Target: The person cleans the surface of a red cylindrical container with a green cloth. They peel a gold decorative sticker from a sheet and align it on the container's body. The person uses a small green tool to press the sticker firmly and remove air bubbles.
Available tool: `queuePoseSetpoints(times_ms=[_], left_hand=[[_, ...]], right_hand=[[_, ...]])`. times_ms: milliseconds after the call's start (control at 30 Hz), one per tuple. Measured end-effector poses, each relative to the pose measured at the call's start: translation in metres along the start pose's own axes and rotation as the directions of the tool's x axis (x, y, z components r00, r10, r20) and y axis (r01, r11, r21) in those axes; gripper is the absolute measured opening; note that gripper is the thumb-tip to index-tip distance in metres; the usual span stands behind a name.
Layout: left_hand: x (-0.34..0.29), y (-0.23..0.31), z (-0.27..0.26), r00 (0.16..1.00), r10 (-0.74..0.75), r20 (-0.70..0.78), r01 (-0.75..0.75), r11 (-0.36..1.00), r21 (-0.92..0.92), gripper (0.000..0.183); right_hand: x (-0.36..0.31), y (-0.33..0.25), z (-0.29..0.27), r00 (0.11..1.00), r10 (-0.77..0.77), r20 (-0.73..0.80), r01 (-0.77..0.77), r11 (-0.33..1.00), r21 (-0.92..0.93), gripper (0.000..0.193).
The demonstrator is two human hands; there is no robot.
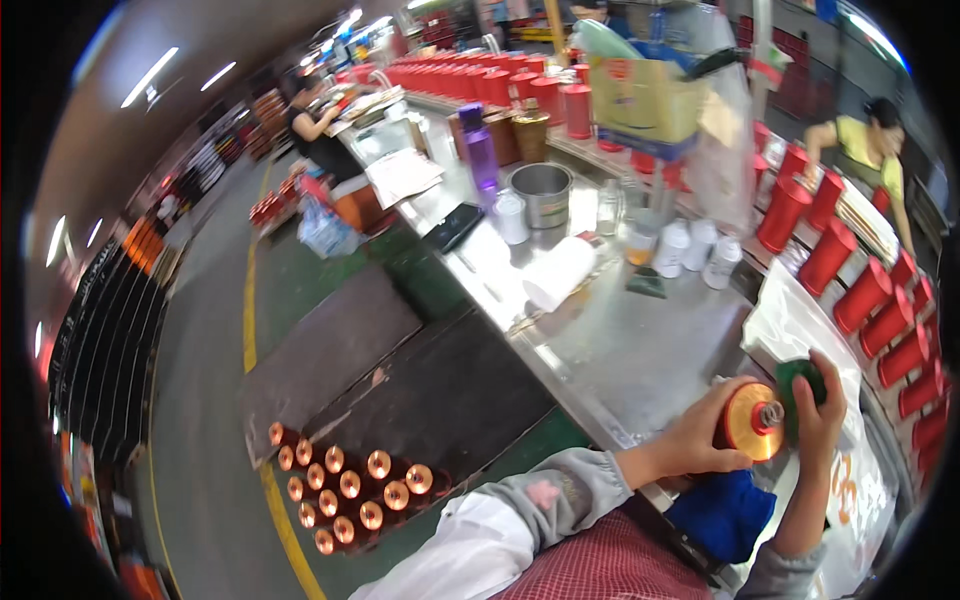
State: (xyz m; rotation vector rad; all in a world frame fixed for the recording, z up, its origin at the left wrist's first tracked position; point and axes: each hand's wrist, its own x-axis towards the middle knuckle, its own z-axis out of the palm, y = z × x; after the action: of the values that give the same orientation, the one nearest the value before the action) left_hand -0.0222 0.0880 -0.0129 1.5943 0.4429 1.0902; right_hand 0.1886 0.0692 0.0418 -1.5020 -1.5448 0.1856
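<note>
My left hand [695, 438] is wrapped round a red cylinder with a gold-coloured end face [745, 424] and a small metal stub at its centre. The cylinder is tilted, its gold end turned to the right. My right hand [822, 405] holds a dark green scouring pad [792, 378] close beside that end; whether the two touch I cannot tell. Under my hands, a blue cloth [728, 515] hangs over the near edge of the metal worktable [640, 350]. White plastic sheeting [800, 310] covers the right part of the work area.
On the table stand a paper roll [560, 272], a metal pot [542, 197], several white bottles [672, 248], a purple bottle [480, 150] and a phone [454, 227]. Red cylinders [862, 296] line the right side, near a person in yellow [865, 150]. Copper-topped cylinders [350, 485] stand on the floor.
</note>
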Motion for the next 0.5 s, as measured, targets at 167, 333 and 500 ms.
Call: queuePoseSetpoints(times_ms=[167,333,500], left_hand=[[-0.002,-0.007,-0.005,0.999,-0.024,0.048,0.026,0.999,-0.045,0.097],[-0.002,-0.011,-0.004,0.996,-0.05,0.075,0.056,0.995,-0.084,0.097],[0.0,0.001,-0.008,0.987,-0.111,0.119,0.14,0.952,-0.272,0.097]], right_hand=[[-0.003,-0.019,0.007,0.993,0.1,0.068,-0.111,0.977,0.182,0.038],[-0.007,-0.022,0.003,0.998,0.0,0.061,-0.012,0.982,0.188,0.033],[0.002,-0.024,0.006,0.994,0.076,0.074,-0.097,0.932,0.349,0.034]])
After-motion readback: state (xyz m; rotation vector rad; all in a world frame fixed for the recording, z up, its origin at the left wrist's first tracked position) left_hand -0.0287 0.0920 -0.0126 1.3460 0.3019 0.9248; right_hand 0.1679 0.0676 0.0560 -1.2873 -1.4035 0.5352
